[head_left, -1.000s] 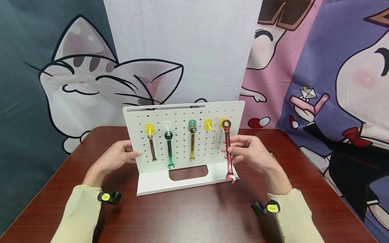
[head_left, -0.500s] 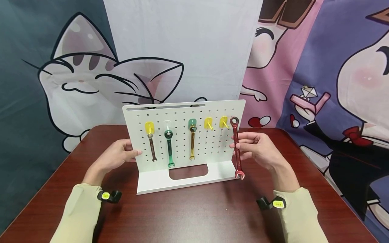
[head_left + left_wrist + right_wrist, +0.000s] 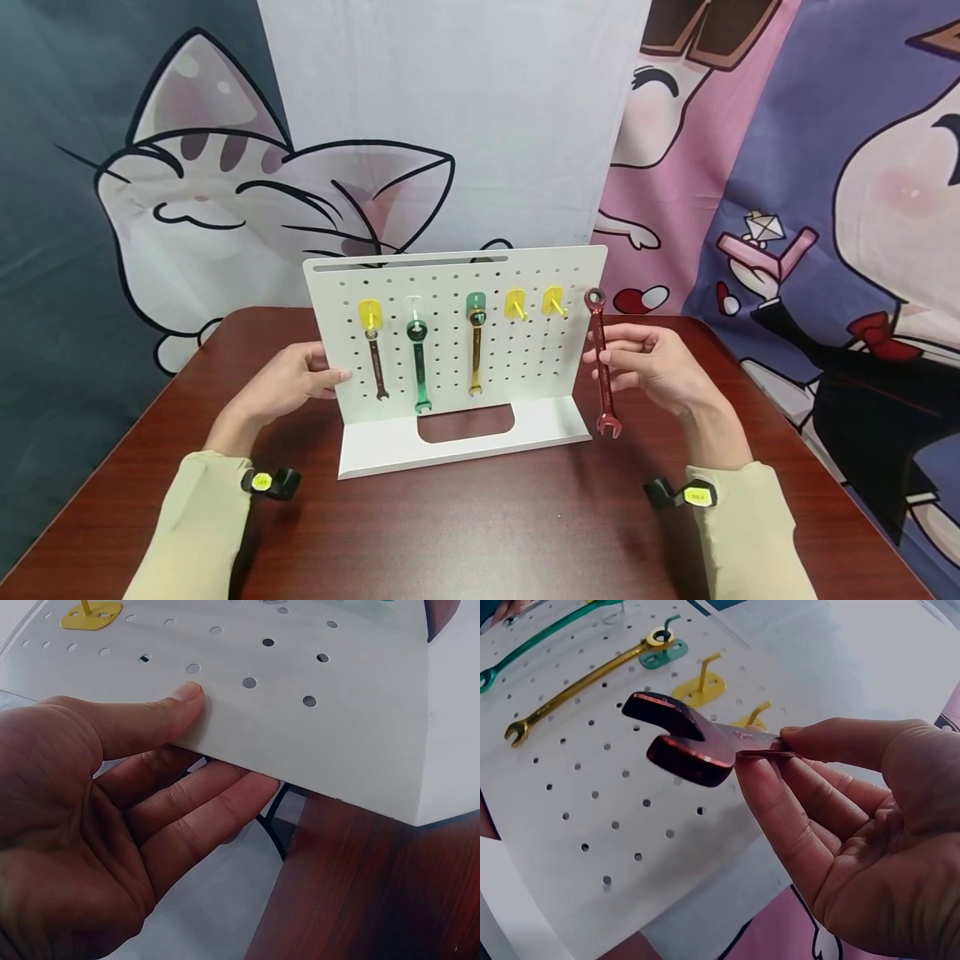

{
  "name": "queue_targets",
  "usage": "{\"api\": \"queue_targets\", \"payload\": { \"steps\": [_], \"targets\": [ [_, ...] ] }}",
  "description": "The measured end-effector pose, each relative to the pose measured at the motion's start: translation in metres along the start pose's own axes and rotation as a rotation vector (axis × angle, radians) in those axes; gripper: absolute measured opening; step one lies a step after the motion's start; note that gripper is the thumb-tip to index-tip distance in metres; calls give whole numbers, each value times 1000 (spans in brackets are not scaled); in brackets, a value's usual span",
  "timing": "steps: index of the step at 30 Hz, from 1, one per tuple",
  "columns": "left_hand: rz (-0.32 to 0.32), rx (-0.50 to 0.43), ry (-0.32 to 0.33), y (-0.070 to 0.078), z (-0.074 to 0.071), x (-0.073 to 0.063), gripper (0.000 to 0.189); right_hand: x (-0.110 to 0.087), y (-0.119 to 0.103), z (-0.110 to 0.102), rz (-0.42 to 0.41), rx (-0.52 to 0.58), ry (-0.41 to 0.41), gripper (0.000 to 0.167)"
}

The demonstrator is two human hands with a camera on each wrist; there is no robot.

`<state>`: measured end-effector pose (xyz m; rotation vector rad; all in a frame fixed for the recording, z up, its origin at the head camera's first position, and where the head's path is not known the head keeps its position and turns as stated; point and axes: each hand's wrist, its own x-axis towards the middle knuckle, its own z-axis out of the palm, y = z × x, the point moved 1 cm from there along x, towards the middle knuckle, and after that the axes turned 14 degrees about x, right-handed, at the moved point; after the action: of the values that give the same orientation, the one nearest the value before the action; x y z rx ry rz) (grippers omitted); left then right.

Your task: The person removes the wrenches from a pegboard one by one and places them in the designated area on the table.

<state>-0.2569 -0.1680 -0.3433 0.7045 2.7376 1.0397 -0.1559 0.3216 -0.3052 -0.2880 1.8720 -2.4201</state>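
Note:
My right hand (image 3: 660,367) pinches a red combination wrench (image 3: 603,367) between thumb and fingers, just off the right edge of the white pegboard (image 3: 450,358). The wrench hangs nearly upright, ring end up; its open-end jaw faces the camera in the right wrist view. At the board's left edge, my left hand (image 3: 288,385) grips the panel, thumb (image 3: 184,705) on the front face and the other fingers behind the edge. A dark brown wrench (image 3: 377,367), a green wrench (image 3: 420,371) and a gold wrench (image 3: 476,354) hang from hooks on the board.
Two yellow hooks, one (image 3: 516,305) beside the gold wrench and another (image 3: 554,302) further right, carry nothing. The board's white base (image 3: 375,450) stands on a dark red wooden table (image 3: 450,533). A cartoon-printed cloth (image 3: 487,117) hangs behind.
My right hand has drawn the red wrench rightward, from in front of the rightmost yellow hook to beyond the board's edge. My left hand keeps its hold on the board.

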Motion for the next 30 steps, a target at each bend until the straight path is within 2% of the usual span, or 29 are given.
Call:
{"api": "queue_targets", "payload": {
  "steps": [17,23,30],
  "targets": [
    [-5,6,4,-1,0,1,40,0,4,-20,14,-73,69,21],
    [8,1,1,0,1,1,41,-2,5,-29,22,-90,94,24],
    [7,12,-1,0,0,0,42,-4,5,-41,74,-179,161,21]
  ]
}}
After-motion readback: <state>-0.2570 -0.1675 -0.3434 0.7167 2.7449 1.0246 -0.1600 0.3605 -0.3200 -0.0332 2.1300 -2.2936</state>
